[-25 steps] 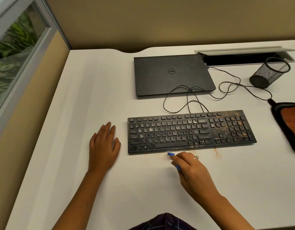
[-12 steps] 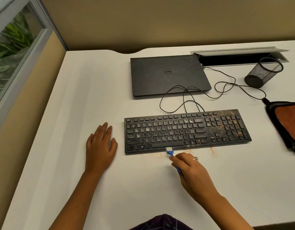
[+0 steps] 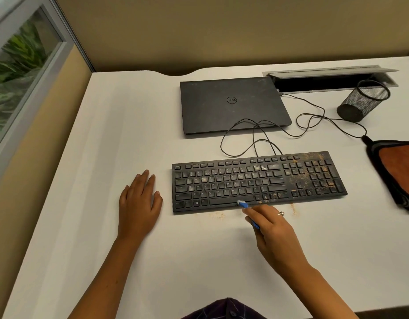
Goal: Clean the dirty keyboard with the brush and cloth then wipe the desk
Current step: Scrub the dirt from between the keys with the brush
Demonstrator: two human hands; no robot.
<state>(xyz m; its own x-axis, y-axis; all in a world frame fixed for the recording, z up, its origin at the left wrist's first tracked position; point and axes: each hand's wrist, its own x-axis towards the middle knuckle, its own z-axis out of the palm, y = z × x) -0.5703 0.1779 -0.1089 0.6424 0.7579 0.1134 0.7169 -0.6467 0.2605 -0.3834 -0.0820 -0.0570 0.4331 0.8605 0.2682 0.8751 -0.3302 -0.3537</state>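
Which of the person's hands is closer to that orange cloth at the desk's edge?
The right hand, holding the blue brush at the keyboard's front edge, is nearer the orange cloth. The left hand rests flat on the desk beyond the keyboard's far end.

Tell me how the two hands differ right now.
The left hand lies flat and open on the white desk, left of the dirty black keyboard, holding nothing; the right hand grips a small blue brush, its bristles at the space bar. The right wears a ring; the left shows none. Both are bare.
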